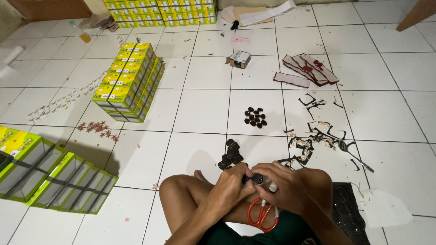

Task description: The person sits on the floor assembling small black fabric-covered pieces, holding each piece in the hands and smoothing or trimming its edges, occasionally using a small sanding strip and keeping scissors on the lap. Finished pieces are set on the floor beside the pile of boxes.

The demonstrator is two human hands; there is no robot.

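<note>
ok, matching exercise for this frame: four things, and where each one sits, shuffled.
Things:
1. orange-handled scissors
2. stacked yellow-green boxes
3. small dark round piece
4. sheet scraps

Places:
A. floor, to the person's right
B. between the fingers of both hands
C. on the lap, under the hands
D. floor, far left

Pairs: 1-C, 2-D, 3-B, 4-A

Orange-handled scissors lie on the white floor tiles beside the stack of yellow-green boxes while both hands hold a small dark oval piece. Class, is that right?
Not quite. The head view shows the orange-handled scissors resting in the person's lap, under the right hand. The left hand and right hand do hold the small dark oval piece.
</note>
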